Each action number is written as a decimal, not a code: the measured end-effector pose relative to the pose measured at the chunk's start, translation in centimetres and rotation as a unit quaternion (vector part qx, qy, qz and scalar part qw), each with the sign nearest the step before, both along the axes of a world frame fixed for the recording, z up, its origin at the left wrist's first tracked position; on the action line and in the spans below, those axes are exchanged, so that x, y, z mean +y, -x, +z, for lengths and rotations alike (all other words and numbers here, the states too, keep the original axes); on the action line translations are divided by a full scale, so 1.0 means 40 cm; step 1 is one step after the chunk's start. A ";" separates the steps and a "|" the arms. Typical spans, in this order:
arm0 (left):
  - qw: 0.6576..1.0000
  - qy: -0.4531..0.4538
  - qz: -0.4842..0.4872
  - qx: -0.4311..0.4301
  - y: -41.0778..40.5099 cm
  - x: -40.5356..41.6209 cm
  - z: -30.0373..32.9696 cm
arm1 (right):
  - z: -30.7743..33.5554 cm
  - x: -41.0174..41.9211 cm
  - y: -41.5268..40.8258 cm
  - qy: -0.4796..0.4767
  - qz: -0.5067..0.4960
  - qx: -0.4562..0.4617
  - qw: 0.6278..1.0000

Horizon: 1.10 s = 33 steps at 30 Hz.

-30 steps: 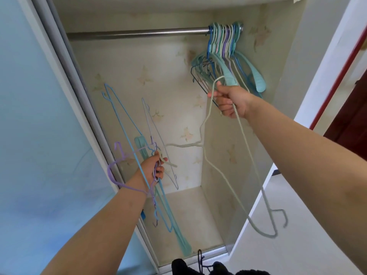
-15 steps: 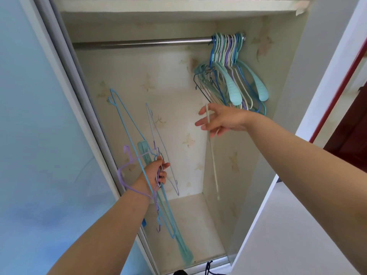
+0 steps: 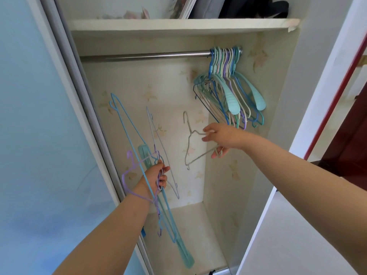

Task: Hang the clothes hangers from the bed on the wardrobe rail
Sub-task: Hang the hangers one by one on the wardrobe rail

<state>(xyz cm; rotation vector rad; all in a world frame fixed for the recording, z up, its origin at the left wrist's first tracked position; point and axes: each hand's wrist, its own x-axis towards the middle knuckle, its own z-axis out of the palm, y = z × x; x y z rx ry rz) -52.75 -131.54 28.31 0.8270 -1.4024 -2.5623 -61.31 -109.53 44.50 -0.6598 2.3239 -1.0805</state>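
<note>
Since half a second ago the pale wire hanger (image 3: 195,141) in the right hand (image 3: 222,138) has turned from edge-on to broadside, its hook now pointing toward 12 o'clock, and the view has tipped up to show the shelf (image 3: 178,26) above the rail (image 3: 151,55). The right fingers (image 3: 207,129) are loosely spread, pinching the hanger's shoulder and lower bar; it hangs below the rail, at 7 o'clock from the hung cluster of hangers (image 3: 228,84). That cluster is packed against the rail's 3 o'clock end beside the wardrobe's side wall (image 3: 282,96). The rest of the rail toward 9 o'clock is bare, up to the sliding-door edge (image 3: 79,96). The left hand (image 3: 155,180), at 7 o'clock from the right, is closed round a bundle of blue, lilac and teal hangers (image 3: 147,163), one lilac hanger looped over the wrist.
</note>
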 end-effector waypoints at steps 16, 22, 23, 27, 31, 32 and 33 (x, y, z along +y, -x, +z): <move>0.996 -0.039 -0.033 0.072 0.035 0.017 0.104 | 0.027 -0.024 0.071 -0.247 -0.143 0.540 0.792; 0.991 -0.062 -0.050 0.105 0.032 0.039 0.142 | 0.051 -0.056 0.124 -0.288 -0.147 0.497 0.805; 0.990 -0.067 -0.053 0.108 0.028 0.041 0.148 | 0.053 -0.059 0.129 -0.297 -0.151 0.483 0.809; 0.988 -0.068 -0.068 0.124 0.017 0.042 0.164 | 0.040 -0.052 0.126 -0.338 -0.163 0.455 0.807; 0.989 -0.028 -0.087 0.118 0.008 0.040 0.164 | 0.001 -0.042 0.098 -0.264 -0.189 0.445 0.834; 0.989 -0.021 -0.093 0.114 0.003 0.041 0.163 | -0.019 -0.039 0.088 -0.238 -0.197 0.451 0.837; 0.989 -0.015 -0.100 0.109 -0.004 0.042 0.163 | -0.046 -0.036 0.074 -0.215 -0.203 0.459 0.838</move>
